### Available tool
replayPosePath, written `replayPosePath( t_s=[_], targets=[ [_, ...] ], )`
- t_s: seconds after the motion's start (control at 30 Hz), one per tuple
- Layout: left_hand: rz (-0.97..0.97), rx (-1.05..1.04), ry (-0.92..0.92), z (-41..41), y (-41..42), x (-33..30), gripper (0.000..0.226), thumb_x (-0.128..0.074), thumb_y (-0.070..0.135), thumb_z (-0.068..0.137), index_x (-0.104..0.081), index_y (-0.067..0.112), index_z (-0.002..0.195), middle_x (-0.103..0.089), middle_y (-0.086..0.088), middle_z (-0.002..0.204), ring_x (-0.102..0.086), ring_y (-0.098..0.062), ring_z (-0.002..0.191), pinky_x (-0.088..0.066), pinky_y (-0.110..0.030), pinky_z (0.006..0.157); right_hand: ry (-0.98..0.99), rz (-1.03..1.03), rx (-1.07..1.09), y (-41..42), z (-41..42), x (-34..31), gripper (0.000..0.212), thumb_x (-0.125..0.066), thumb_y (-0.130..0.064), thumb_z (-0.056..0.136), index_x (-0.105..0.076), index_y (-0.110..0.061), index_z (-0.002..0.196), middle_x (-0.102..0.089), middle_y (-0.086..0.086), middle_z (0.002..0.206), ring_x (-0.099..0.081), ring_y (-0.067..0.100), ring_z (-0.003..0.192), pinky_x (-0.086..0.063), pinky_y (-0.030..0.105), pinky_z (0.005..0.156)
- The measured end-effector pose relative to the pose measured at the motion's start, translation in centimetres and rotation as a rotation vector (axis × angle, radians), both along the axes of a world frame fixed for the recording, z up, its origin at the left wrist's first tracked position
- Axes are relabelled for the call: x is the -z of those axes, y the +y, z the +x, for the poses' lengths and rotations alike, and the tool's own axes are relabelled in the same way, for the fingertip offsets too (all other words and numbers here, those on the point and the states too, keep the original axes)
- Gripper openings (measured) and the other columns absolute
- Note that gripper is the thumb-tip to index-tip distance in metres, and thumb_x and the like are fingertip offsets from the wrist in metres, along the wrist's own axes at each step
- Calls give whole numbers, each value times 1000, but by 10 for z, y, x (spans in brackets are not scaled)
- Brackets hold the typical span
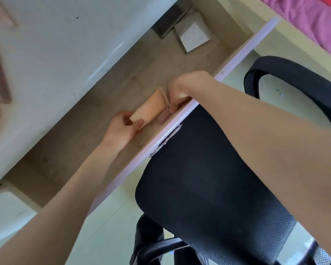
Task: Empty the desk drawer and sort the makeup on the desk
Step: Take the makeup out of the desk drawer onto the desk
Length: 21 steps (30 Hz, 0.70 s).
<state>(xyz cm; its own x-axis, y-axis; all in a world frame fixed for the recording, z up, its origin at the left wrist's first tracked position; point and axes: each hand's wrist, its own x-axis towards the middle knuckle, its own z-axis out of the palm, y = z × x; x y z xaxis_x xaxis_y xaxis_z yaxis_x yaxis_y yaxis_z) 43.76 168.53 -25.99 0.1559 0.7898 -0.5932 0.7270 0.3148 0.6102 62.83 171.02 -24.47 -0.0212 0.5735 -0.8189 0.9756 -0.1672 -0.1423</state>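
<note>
Pale green floor (pixel 107 222), pink bedspread (pixel 317 22) top right. White table (pixel 55 46) upper left, its wood-lined drawer (pixel 107 88) with lilac front pulled open. Black mesh office chair (pixel 208 188) just beside the drawer front. Far end of drawer: dark flat case (pixel 170 22) touching a white square box (pixel 195 37). Peach squeeze tube (pixel 151 108) lies in the drawer near the front wall. Left hand (pixel 122 129) pinches the tube's cap end. Right hand (pixel 180 88), fingers curled, grips the tube's crimped end. Small pinkish item (pixel 163 117) beside the tube, blurred.
</note>
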Motion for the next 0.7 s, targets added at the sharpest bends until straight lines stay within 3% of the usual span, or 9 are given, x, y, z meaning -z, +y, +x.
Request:
replayPosePath(
  t_s=[0.13,0.2,0.3,0.37,0.43,0.5,0.6,0.63,0.7],
  targets=[
    [27,-32,9,-2,-3,-11,36,-64,21,85,-54,8,117,-62,-11,108,-61,-28,96,-47,-41,93,36,34,20,-8,-3,-11,10,-59,-23,88,-54,-14,91,-59,5,101,-60,28,95,-49,39,89],
    [72,-17,26,-6,-6,-19,29,-63,22,86,-55,9,110,-64,-10,105,-63,-28,94,-49,-41,89,62,83,53,-13,-6,-16,6,-54,-14,89,-58,-10,86,-57,5,88,-56,24,79,-49,33,74],
    [166,47,57,-15,-14,-42,8,-58,24,87,-53,21,92,-69,-2,88,-64,-19,84,-48,-30,76,92,173,180,-27,-6,-35,20,-50,-9,90,-49,-6,70,-45,5,68,-41,19,57,-34,26,51],
    [200,83,52,-23,-19,-63,8,-57,27,87,-55,23,94,-68,5,81,-64,-15,80,-48,-26,72,205,247,325,-40,-6,-55,25,-58,-22,89,-56,0,78,-49,9,67,-38,17,54,-30,26,48],
    [245,108,52,-34,-22,-84,8,-56,28,86,-56,24,94,-67,9,75,-63,-11,78,-44,-20,66,430,290,533,-54,-8,-80,46,-67,-45,80,-56,-1,75,-47,7,62,-35,15,54,-29,22,50],
    [301,106,50,-47,-22,-107,6,-56,29,87,-55,25,91,-65,12,74,-59,-2,75,-38,-15,61,616,317,701,-62,-17,-100,43,-67,-53,75,-63,-10,82,-46,6,67,-34,16,58,-31,20,55],
    [376,31,19,-67,-15,-138,5,-55,33,89,-53,29,91,-61,17,80,-56,3,76,-35,-9,60,806,395,892,-57,-38,-114,25,-67,-44,81,-73,-24,94,-59,-2,63,-27,16,56,-29,21,53],
    [400,-20,1,-74,-11,-147,6,-55,34,89,-54,29,92,-59,19,81,-56,3,77,-34,-8,62,882,401,948,-53,-47,-118,27,-67,-39,84,-73,-16,96,-68,-3,69,-26,12,52,-28,18,51],
    [442,-126,-17,-89,1,-161,10,-55,35,90,-55,27,95,-57,20,82,-54,5,78,-34,-8,64,1045,395,1000,-37,-67,-123,22,-62,-25,87,-55,-4,89,-72,-1,105,-42,8,56,-33,13,53]
  ],
)
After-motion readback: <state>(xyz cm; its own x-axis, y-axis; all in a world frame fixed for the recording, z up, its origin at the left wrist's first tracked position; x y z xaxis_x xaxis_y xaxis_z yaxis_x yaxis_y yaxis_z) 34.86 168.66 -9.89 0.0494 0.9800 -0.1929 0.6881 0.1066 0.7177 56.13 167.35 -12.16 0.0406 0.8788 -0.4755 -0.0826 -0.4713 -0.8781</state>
